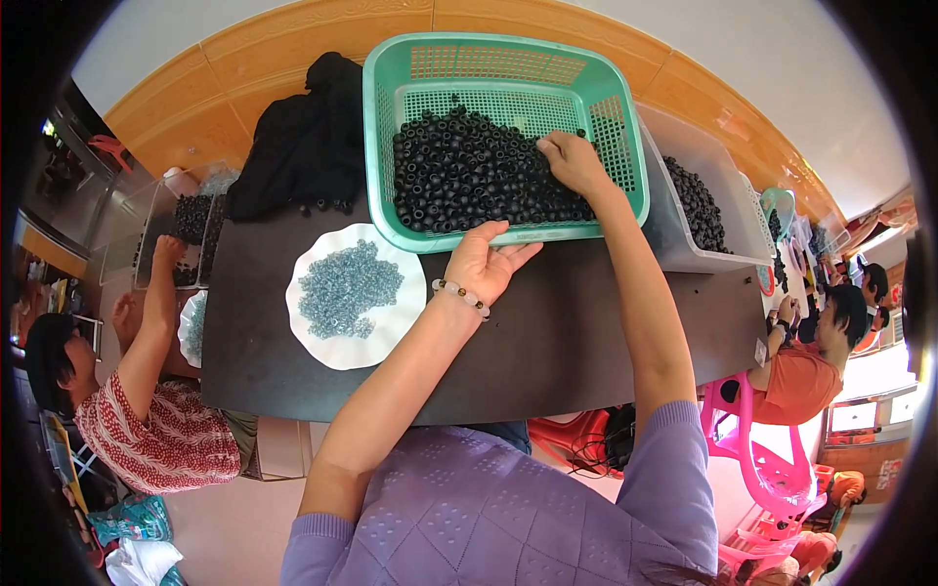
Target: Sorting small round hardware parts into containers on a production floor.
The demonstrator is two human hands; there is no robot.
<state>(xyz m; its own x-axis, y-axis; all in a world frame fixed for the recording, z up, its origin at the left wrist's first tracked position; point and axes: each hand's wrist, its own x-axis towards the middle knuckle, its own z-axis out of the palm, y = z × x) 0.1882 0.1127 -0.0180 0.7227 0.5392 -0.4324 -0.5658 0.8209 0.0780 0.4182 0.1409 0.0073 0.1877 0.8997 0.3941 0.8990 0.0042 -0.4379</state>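
Observation:
A green plastic basket (379,200) with mesh walls sits at the far side of the dark table, holding a heap of small black ring-shaped pieces (459,171). My right hand (575,164) reaches into its right part, fingers curled down at the pieces; what they hold is hidden. At the near rim, my left hand (486,266) is palm up with fingers apart and nothing visible in it. A beaded bracelet (461,296) circles that wrist. Left of it lies a white scalloped plate (322,350) covered with small clear blue-grey pieces (350,286).
Black cloth (303,146) lies left of the basket. A clear bin (674,239) with more black pieces stands to its right. One person (156,420) works at the left beside clear containers; another (806,361) sits at the right, near a pink chair (767,459).

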